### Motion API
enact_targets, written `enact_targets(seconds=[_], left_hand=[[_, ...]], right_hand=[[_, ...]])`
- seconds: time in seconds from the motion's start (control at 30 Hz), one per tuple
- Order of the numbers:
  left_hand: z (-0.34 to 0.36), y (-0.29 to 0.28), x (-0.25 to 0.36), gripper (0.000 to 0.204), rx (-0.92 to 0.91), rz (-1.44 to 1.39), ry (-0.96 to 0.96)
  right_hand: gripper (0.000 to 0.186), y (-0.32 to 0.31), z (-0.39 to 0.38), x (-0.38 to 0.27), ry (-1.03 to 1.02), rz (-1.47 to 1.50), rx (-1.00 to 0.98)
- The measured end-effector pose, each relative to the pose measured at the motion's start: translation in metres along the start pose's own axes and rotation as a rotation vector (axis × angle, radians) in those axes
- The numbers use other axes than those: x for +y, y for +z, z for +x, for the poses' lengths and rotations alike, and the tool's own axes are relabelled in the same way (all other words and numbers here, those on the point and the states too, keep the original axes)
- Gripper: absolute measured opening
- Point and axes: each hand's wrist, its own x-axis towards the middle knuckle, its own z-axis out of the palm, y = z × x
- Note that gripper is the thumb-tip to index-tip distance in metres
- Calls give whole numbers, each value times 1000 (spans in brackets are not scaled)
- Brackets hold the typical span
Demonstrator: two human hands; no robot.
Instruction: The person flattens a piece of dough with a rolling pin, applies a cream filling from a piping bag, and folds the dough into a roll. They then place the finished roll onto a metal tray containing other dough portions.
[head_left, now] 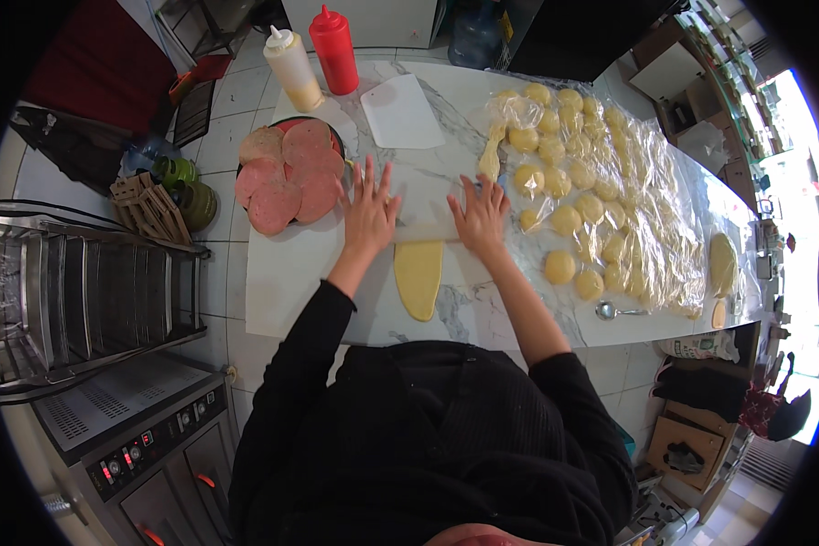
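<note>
My left hand [369,209] lies palm down on the left part of a pale rolling pin [419,234], fingers spread out. My right hand [480,214] presses on the pin's right part, its fingers also apart. A long flattened piece of yellow dough [418,287] extends from under the pin toward me. Left of my left hand, large pink meat slices [273,205] overlap on a dark-rimmed round plate. Right of my right hand sit several dough balls [559,267], many under crumpled clear plastic [664,227].
A white squeeze bottle [293,71], a red one [335,53] and a white scraper [399,111] stand or lie at the marble table's [537,323] far left. A spoon [615,311] is at right. A metal rack [86,300] and oven [136,437] flank my left side.
</note>
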Motion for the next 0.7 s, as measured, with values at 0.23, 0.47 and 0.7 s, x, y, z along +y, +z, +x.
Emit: enact_targets(seconds=[0.23,0.47,0.7], left_hand=[[-10,-6,-2,23,76,-152,119],[-50,1,3,13,-49,-217,147],[-35,-26,16,32,-27,-159,-10]], right_hand=[[26,-12,0,-9,-32,271,-194],[28,-18,-31,-16,7,176,-303],[24,-29,-32,-18,-74,191,-152]])
